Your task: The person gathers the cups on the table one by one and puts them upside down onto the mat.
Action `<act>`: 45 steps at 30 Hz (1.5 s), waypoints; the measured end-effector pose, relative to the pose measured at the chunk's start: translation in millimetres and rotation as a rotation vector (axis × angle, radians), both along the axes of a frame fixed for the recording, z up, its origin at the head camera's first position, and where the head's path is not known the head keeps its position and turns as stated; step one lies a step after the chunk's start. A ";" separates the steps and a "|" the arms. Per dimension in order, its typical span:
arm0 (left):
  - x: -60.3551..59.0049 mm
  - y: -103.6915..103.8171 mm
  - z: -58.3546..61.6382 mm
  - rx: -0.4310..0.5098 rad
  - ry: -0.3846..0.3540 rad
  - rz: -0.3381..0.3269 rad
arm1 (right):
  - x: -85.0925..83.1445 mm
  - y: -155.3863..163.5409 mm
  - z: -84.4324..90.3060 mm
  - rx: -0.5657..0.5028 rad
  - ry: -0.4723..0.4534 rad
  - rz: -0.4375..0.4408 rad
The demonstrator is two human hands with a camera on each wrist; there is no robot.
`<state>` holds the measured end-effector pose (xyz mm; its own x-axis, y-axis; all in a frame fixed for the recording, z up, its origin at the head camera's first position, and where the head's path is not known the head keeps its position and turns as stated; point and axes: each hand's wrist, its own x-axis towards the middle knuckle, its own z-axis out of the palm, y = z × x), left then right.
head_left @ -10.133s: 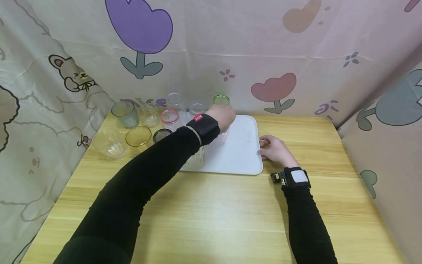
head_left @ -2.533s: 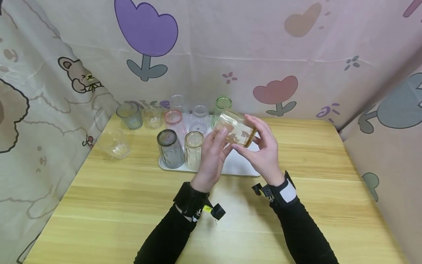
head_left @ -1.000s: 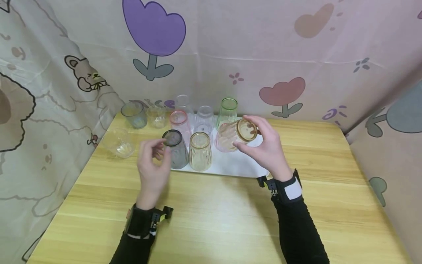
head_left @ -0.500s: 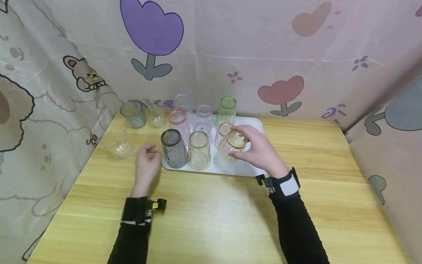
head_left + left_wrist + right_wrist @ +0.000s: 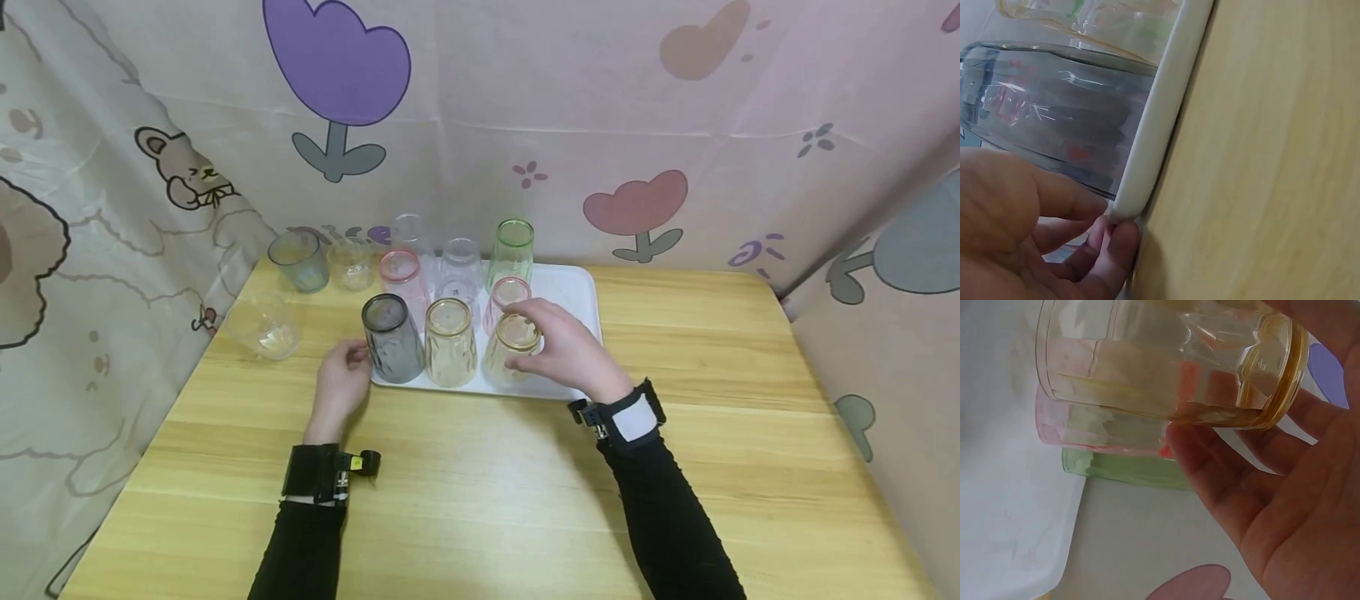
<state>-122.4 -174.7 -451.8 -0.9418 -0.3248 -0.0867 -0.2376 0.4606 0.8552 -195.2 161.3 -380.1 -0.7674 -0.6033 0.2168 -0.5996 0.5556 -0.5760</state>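
My right hand (image 5: pixel 566 348) holds an amber glass (image 5: pixel 504 362) near its top, thumb on one side and fingers on the other. The glass stands mouth-down at the front of the white tray (image 5: pixel 577 292); whether it bears fully on the tray I cannot tell. Behind it is a pink glass (image 5: pixel 1054 419), with a green glass (image 5: pixel 1075 461) beyond. My left hand (image 5: pixel 341 385) pinches the tray's front left corner between thumb and fingers. Close to those fingers stands a grey glass (image 5: pixel 1072 112), with a pale yellow glass (image 5: pixel 450 350) to its right.
Another pink glass (image 5: pixel 405 279) and clear glasses (image 5: pixel 459 271) occupy the tray's back left. On the table left of the tray are a grey-blue tumbler (image 5: pixel 300 265), a small clear cup (image 5: pixel 350 267) and a clear bowl-like glass (image 5: pixel 266 329). A patterned curtain (image 5: pixel 480 125) hangs behind.
The amber glass, earlier tilted between both hands, has been turned mouth-down and lowered to the tray's front by my right hand. My left hand let go of it and moved to the tray's left corner.
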 end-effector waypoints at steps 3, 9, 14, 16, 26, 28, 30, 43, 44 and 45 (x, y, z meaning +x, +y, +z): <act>1.1 0.3 -0.3 -0.027 0.005 -0.003 | 0.0 -2.6 -2.4 0.021 0.005 0.006; 1.4 1.6 1.2 -0.048 0.007 -0.008 | 0.3 -5.0 -6.3 0.056 -0.002 0.007; 0.6 2.5 0.9 -0.062 0.010 -0.009 | -0.2 -6.8 -9.9 0.079 -0.017 0.002; 0.3 2.6 0.7 -0.065 0.012 -0.010 | -0.8 -8.0 -11.5 0.083 -0.018 0.003; 0.9 1.9 0.9 -0.071 -0.002 -0.018 | -1.1 -10.7 -15.2 0.084 0.003 0.015; 1.1 1.9 1.6 -0.067 -0.002 -0.022 | -1.0 -10.2 -14.4 0.073 0.006 0.021; 1.5 1.9 2.0 -0.063 -0.001 -0.026 | -0.4 -8.7 -12.9 0.058 0.012 0.024; 4.4 2.6 8.9 -0.017 0.234 0.110 | -5.2 8.9 0.2 -0.257 0.130 -0.101; 5.2 2.6 11.0 -0.011 0.272 0.134 | -5.9 11.1 0.7 -0.285 0.139 -0.120; 6.0 2.7 13.5 -0.008 0.316 0.155 | -6.9 13.2 0.9 -0.310 0.146 -0.138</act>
